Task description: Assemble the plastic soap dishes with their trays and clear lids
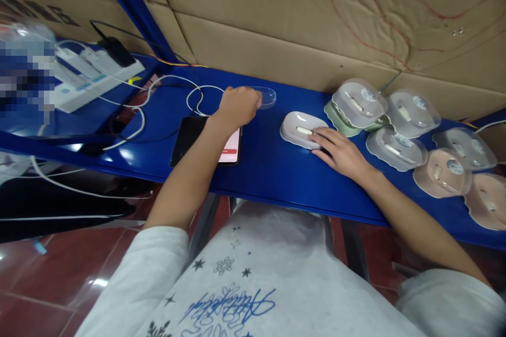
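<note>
My left hand (240,103) is closed at the near side of a clear plastic lid (269,97), which lies low over the blue table. Its fingertips are partly hidden behind the hand. A white soap dish (294,122) without a cover sits in front of me, with a small white elongated piece (304,130) in its middle. My right hand (336,148) grips the dish's right rim, fingers over the edge beside the white piece and thumb outside. A phone (233,146) with a lit screen lies under my left forearm.
Several soap dishes with clear lids stand at the right, among them a pink one (440,174) and a stacked green one (342,118). White cables (166,78) and a power strip (75,87) lie at the left. Cardboard (269,21) walls the back of the blue table (272,179).
</note>
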### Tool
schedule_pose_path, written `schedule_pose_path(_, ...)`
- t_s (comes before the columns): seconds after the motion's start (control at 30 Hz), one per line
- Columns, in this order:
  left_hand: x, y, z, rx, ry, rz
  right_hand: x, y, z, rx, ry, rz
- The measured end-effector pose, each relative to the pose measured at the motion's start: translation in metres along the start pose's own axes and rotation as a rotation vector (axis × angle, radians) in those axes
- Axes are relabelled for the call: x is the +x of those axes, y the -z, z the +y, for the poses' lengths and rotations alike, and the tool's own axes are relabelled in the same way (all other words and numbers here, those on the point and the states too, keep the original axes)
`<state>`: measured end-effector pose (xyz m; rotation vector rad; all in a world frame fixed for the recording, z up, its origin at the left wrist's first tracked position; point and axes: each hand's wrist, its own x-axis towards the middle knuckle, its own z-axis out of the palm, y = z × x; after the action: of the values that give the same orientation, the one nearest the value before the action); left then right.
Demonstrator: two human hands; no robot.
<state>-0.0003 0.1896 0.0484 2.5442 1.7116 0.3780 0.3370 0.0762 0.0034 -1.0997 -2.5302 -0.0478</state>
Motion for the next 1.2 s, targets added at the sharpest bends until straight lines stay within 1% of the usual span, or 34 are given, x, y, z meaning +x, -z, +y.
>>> schedule_pose_path(0.07,-0.005,0.008,0.011,-0.151,-0.072,0.059,-0.001,0.001,0.001,0.004,-0.035,0.039)
schedule_pose_path(0.13,-0.011,0.014,0.023,-0.386,-0.218,0.091,-0.002,0.004,0.001,-0.008,-0.093,0.128)
schedule_pose_path(0.2,-0.018,0.020,0.035,-0.632,-0.390,0.062,-0.004,0.007,0.001,-0.031,-0.139,0.211)
schedule_pose_path(0.23,-0.022,0.022,0.041,-0.728,-0.461,0.032,-0.006,0.008,0.000,-0.041,-0.145,0.227)
schedule_pose_path(0.3,-0.029,0.025,0.054,-0.849,-0.561,-0.025,-0.010,0.009,-0.002,-0.052,-0.135,0.207)
schedule_pose_path(0.4,-0.039,0.025,0.070,-0.919,-0.626,-0.073,-0.015,0.009,-0.004,-0.058,-0.119,0.169)
schedule_pose_path(0.47,-0.042,0.022,0.077,-0.937,-0.620,-0.062,-0.016,0.010,-0.005,-0.057,-0.091,0.200)
schedule_pose_path(0.57,-0.043,0.014,0.081,-0.890,-0.584,0.045,-0.013,0.013,-0.005,-0.055,-0.084,0.309)
schedule_pose_path(0.63,-0.042,0.009,0.080,-0.787,-0.567,0.110,-0.009,0.015,-0.008,-0.067,-0.158,0.370)
schedule_pose_path(0.67,-0.042,0.006,0.080,-0.714,-0.556,0.121,-0.007,0.016,-0.009,-0.072,-0.214,0.383)
schedule_pose_path(0.73,-0.043,0.000,0.078,-0.537,-0.527,0.111,-0.004,0.015,-0.013,-0.070,-0.337,0.364)
schedule_pose_path(0.8,-0.043,-0.006,0.077,-0.362,-0.496,0.082,-0.002,0.014,-0.017,-0.074,-0.441,0.317)
schedule_pose_path(0.87,-0.043,-0.012,0.077,-0.242,-0.460,0.042,-0.001,0.011,-0.019,-0.082,-0.479,0.268)
schedule_pose_path(0.93,-0.043,-0.015,0.077,-0.199,-0.424,-0.013,-0.001,0.010,-0.018,-0.077,-0.455,0.235)
schedule_pose_path(1.03,-0.041,-0.018,0.077,-0.227,-0.386,-0.059,0.000,0.008,-0.012,-0.018,-0.383,0.209)
schedule_pose_path(1.2,-0.042,-0.020,0.082,-0.273,-0.300,-0.037,0.001,0.003,-0.001,0.088,-0.311,0.231)
